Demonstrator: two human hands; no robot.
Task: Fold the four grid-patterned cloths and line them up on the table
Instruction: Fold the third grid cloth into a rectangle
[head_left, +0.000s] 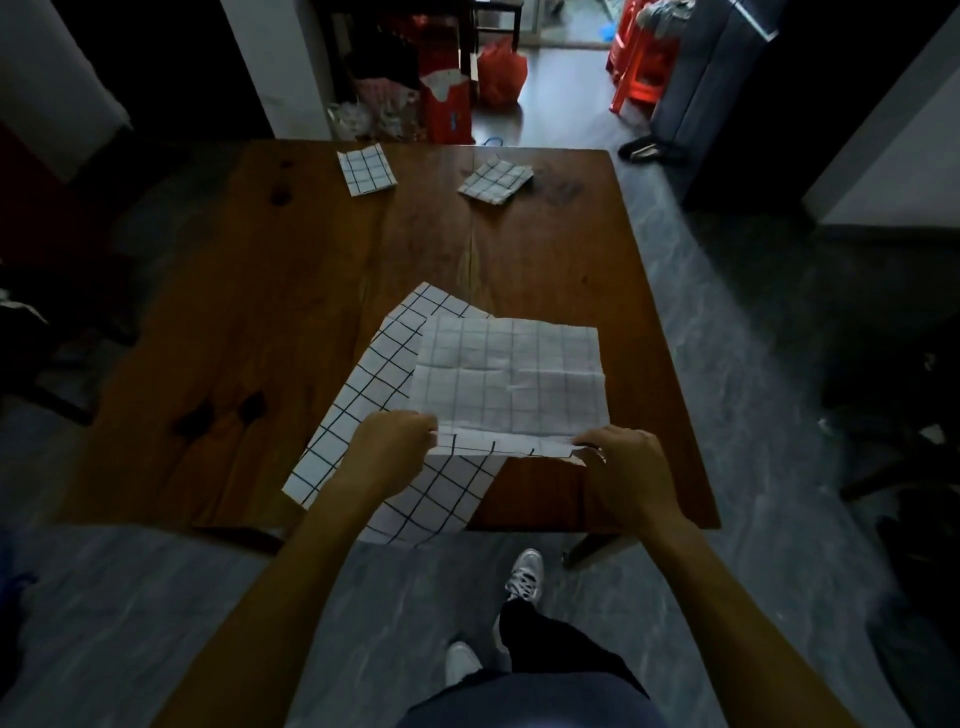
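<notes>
1. Room: a grey marbled floor (727, 322) is seen, with red stools (636, 67) and red bags (501, 70) beyond.
2. Table (249, 291): brown wood, knots visible.
3. Bold-grid cloth (363, 395): spread at the near edge, overhanging it.
4. Pale cloth (514, 374): laid over it, its near hem pinched by the left hand (392, 447) and right hand (631, 475).
5. Folded cloths (367, 169) (496, 180): placed apart at the far edge.

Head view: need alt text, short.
Both hands, left hand and right hand, pinch the near edge of a grid cloth lying over another unfolded grid cloth on a wooden table. Two folded cloths sit at the far edge.
</notes>
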